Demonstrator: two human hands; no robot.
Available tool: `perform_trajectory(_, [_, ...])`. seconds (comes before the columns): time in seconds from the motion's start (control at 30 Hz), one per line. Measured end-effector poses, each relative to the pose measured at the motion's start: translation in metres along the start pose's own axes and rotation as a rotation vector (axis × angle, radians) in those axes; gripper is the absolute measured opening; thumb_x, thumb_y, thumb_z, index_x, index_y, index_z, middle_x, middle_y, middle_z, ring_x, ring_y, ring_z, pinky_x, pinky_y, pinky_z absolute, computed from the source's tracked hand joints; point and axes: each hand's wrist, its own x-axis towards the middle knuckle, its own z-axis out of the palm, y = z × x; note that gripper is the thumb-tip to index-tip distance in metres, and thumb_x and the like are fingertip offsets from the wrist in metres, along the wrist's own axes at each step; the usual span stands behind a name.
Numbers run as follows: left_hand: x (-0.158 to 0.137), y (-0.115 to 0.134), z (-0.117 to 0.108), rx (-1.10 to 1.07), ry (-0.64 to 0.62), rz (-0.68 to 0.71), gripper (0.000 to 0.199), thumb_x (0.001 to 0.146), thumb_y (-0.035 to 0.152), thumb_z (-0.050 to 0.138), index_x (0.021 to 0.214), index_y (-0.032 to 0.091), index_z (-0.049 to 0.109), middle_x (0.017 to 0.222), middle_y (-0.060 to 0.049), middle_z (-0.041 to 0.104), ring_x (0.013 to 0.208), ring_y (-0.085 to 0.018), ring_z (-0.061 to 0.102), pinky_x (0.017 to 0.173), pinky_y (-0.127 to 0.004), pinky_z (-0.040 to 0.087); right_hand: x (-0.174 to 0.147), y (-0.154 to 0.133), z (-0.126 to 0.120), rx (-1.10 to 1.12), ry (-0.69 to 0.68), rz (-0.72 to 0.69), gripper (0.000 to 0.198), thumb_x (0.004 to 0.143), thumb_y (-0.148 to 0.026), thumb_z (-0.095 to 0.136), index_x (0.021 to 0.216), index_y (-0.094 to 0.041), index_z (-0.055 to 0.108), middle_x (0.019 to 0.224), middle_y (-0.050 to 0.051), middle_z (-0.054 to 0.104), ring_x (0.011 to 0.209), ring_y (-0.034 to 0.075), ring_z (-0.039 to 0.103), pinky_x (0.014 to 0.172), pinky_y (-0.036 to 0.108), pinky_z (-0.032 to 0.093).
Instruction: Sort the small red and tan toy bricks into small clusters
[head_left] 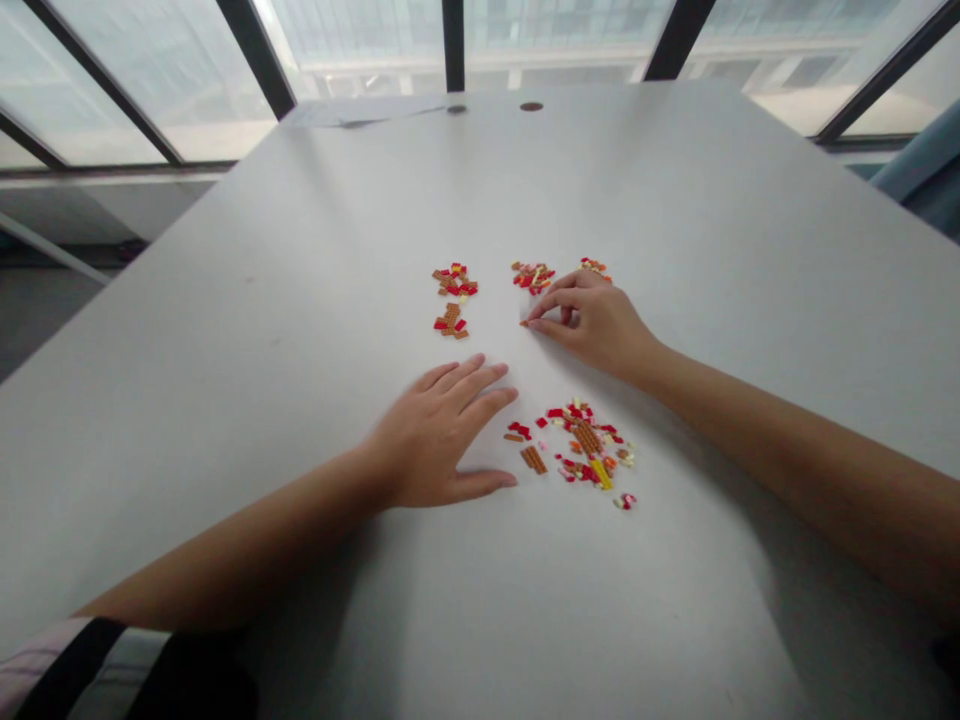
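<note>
My left hand [442, 430] lies on the white table with fingers spread, holding nothing. Just right of it are a few red and brown building bricks [534, 459] and a larger loose pile of mixed bricks [587, 437] in red, brown, yellow, orange and cream. Farther off, my right hand [589, 318] pinches a small brown brick [524, 323] between thumb and fingertips, low over the table. Beyond those fingertips sits a heap of red and brown bricks [533, 276]; another small heap [596, 267] is partly hidden behind the hand.
Two more groups of bricks lie left of my right hand: a red and brown one [454, 280] and a mostly brown one [451, 321] nearer me. The white table [300, 300] reaches toward windows, with two round spots [531, 106] near its far edge.
</note>
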Motion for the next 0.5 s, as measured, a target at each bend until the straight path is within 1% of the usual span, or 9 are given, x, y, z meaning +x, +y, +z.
perform_trajectory(0.1, [0.000,0.000,0.000,-0.004,-0.002,0.004,0.080,0.100,0.071,0.059,0.154,0.012,0.054,0.166,-0.023,0.049,0.158,-0.043,0.042,0.128,-0.059,0.037,-0.001,0.001,0.000,-0.010,0.022,0.009,0.011,0.088,-0.028,0.076,0.092,-0.023,0.085,0.106,0.009,0.068,0.069,0.016,0.054,0.080,0.044,0.055])
perform_trajectory(0.17, [0.000,0.000,-0.001,-0.010,0.001,0.010,0.080,0.100,0.070,0.060,0.154,0.011,0.053,0.165,-0.024,0.049,0.157,-0.044,0.042,0.128,-0.060,0.037,-0.001,0.002,0.001,-0.022,0.023,0.008,0.014,0.088,-0.030,0.077,0.096,-0.024,0.085,0.106,0.009,0.068,0.069,0.016,0.054,0.081,0.044,0.055])
perform_trajectory(0.3, [0.000,-0.001,-0.001,-0.013,-0.004,0.010,0.080,0.100,0.070,0.059,0.154,0.011,0.053,0.165,-0.024,0.050,0.157,-0.044,0.042,0.128,-0.061,0.037,0.003,0.002,0.002,-0.039,-0.007,-0.029,0.019,0.088,-0.031,0.077,0.104,-0.029,0.087,0.109,0.009,0.069,0.076,0.019,0.059,0.086,0.045,0.055])
perform_trajectory(0.4, [0.000,-0.001,-0.001,-0.009,-0.009,0.005,0.080,0.100,0.070,0.060,0.154,0.011,0.054,0.165,-0.024,0.050,0.157,-0.043,0.042,0.128,-0.061,0.037,0.007,0.003,0.004,-0.074,-0.018,-0.042,0.016,0.088,-0.030,0.078,0.100,-0.030,0.088,0.113,0.008,0.070,0.078,0.019,0.060,0.089,0.044,0.055])
perform_trajectory(0.5, [0.000,-0.001,-0.001,0.001,-0.011,0.001,0.080,0.100,0.071,0.059,0.153,0.011,0.054,0.165,-0.024,0.050,0.158,-0.043,0.042,0.128,-0.060,0.037,0.009,0.007,0.006,-0.115,0.009,-0.035,0.014,0.087,-0.030,0.079,0.098,-0.029,0.088,0.112,0.009,0.072,0.078,0.019,0.060,0.092,0.045,0.053])
